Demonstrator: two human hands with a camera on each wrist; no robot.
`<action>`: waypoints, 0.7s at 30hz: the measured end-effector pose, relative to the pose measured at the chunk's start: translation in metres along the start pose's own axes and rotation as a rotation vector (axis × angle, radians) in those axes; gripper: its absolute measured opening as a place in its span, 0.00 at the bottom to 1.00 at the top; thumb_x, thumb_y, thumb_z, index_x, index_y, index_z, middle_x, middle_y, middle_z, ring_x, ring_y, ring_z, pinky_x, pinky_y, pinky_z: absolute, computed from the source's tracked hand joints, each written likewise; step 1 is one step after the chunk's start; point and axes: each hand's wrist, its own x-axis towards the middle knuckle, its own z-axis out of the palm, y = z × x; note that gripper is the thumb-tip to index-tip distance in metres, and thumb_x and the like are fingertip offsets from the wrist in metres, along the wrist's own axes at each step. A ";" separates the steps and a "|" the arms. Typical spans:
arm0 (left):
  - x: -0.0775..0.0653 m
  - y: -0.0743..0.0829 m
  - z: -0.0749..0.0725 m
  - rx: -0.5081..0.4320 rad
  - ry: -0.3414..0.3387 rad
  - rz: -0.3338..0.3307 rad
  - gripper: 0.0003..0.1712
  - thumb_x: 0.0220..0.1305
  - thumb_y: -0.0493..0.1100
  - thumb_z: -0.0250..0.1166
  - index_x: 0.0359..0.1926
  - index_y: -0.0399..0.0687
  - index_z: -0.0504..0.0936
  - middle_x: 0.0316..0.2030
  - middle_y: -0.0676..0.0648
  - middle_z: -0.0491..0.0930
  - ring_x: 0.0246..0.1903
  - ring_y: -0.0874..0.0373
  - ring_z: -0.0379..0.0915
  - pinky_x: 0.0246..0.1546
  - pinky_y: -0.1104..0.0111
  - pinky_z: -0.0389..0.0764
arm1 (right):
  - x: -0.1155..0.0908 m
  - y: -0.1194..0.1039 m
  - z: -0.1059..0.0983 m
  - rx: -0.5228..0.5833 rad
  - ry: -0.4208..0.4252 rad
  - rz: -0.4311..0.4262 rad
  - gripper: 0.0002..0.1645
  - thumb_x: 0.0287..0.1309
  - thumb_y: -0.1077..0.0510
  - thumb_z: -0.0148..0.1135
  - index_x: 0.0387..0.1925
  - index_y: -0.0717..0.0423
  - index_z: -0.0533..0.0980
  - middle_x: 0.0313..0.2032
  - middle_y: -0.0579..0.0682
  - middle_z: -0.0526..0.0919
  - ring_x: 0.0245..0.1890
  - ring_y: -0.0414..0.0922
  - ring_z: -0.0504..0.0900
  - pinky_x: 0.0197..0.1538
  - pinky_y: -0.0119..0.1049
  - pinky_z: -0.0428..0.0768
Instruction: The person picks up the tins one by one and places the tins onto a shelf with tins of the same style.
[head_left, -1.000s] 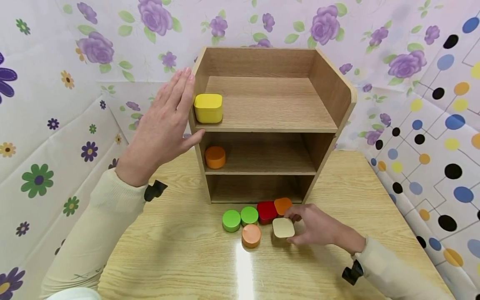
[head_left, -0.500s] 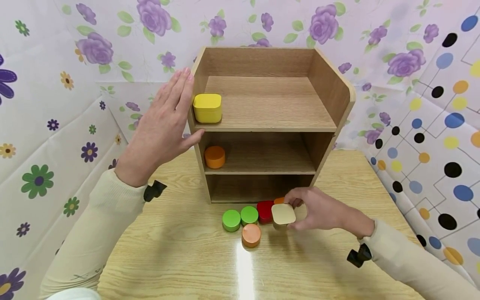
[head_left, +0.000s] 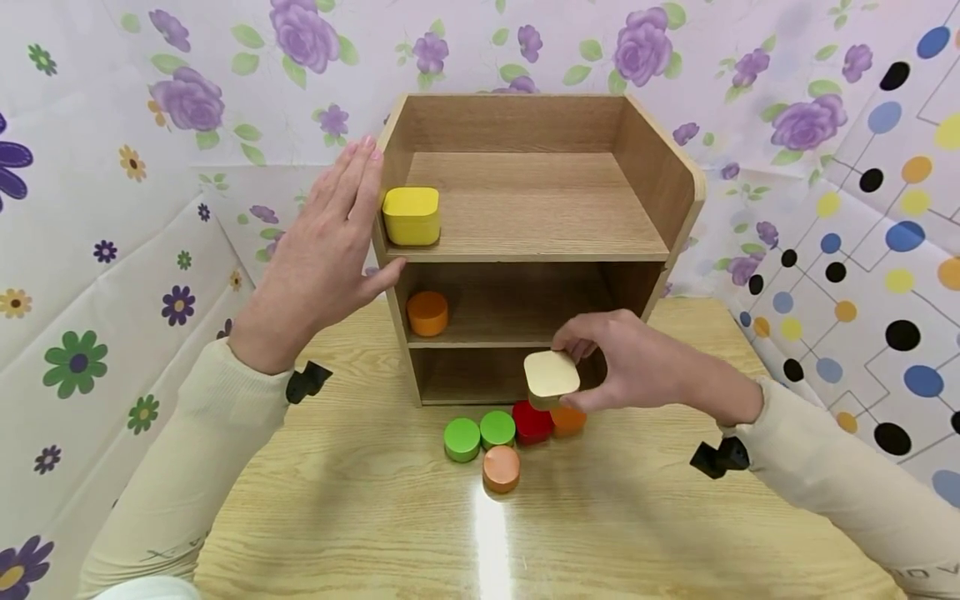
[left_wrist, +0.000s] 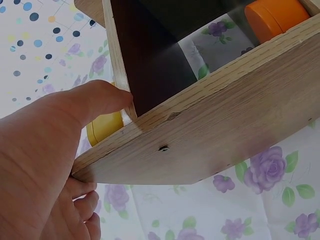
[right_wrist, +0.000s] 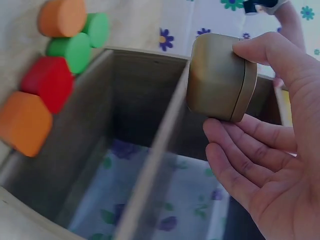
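My right hand [head_left: 630, 362] pinches a small beige lidded box [head_left: 551, 375] with rounded corners between thumb and fingertips. The box hangs in front of the wooden shelf unit's [head_left: 517, 343] lower compartments. In the right wrist view the lidded box [right_wrist: 217, 77] shows its lid seam, the thumb at one end and fingers beneath. My left hand [head_left: 318, 237] holds the unit's left side panel, fingers extended along the outside. Its thumb [left_wrist: 100, 97] lies over the front edge. Beside those fingers a yellow box [head_left: 412, 217] sits on the top shelf; an orange round box [head_left: 427, 313] stands on the middle shelf.
On the table before the unit lie two green round boxes [head_left: 462, 440], a peach round box [head_left: 501, 468], a red box [head_left: 533, 422] and an orange box [head_left: 568, 420]. Patterned cloth walls [head_left: 847, 225] enclose the table [head_left: 375, 517].
The right hand has lifted the beige box off the table and carried it up and slightly left, uncovering the orange box. The left hand has stayed on the side panel.
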 end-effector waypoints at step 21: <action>-0.001 0.001 -0.001 -0.009 -0.030 -0.016 0.64 0.65 0.47 0.74 0.84 0.33 0.40 0.85 0.34 0.40 0.85 0.39 0.37 0.88 0.53 0.42 | 0.056 -0.042 -0.065 -0.024 0.127 -0.099 0.27 0.47 0.53 0.83 0.48 0.58 0.81 0.39 0.46 0.88 0.40 0.38 0.86 0.49 0.37 0.89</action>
